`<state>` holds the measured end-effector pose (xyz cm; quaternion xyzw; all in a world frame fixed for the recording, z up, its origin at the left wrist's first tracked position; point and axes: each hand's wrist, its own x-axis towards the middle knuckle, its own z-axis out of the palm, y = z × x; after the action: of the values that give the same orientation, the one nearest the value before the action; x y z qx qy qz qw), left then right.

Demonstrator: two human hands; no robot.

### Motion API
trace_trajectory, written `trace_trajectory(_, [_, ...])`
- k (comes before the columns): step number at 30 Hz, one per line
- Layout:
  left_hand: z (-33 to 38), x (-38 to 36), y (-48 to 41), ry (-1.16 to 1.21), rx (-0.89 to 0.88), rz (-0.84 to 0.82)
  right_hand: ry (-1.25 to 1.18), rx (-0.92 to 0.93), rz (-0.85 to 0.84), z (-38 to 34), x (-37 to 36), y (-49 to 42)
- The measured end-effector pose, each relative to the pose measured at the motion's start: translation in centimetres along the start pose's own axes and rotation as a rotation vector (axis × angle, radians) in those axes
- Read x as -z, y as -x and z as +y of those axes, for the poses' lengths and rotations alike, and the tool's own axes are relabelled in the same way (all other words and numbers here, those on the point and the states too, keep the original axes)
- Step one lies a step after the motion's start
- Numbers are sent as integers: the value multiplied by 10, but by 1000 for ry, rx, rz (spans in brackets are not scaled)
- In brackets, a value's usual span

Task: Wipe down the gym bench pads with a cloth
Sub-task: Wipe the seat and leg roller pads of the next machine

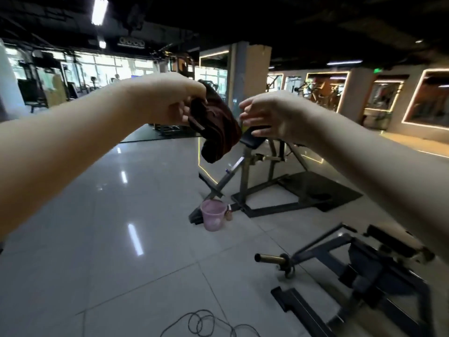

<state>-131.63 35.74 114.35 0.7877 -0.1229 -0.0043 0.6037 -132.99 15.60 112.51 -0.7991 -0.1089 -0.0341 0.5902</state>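
Note:
My left hand (167, 100) is raised in front of me and grips a dark maroon cloth (218, 125), which hangs bunched from its fingers. Just right of the cloth, my right hand (267, 115) is open with fingers spread and touches nothing. Behind both hands stands a gym bench with a black pad (252, 139) on a dark metal frame (245, 181); the cloth and my right hand hide part of the pad. A second machine with a dark pad (371, 261) lies low at the lower right.
A pink translucent plastic cup (213, 216) stands on the grey tiled floor by the bench's foot. A black mat (320, 190) lies under the frame. A thin coiled cable (204, 324) is on the floor near me. A pillar (250, 76) stands behind.

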Motion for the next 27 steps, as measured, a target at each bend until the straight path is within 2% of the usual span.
trace_trajectory(4, [-17, -5, -51, -41, -18, -49, 87, -128, -204, 29, 11, -29])
trace_trajectory(12, [-49, -32, -176, 75, -72, -158, -62, -220, -82, 101, 58, -130])
trace_trajectory(17, [-50, -54, -278, 70, -111, -157, -116, -175, -59, 126, 104, -214])
trace_trajectory(25, [-52, -80, -434, 182, -84, -223, -453, -121, -37, 145, 176, -356])
trace_trajectory(27, [-64, -85, -464, 206, -66, -213, -457, -103, -4, 158, 182, -389])
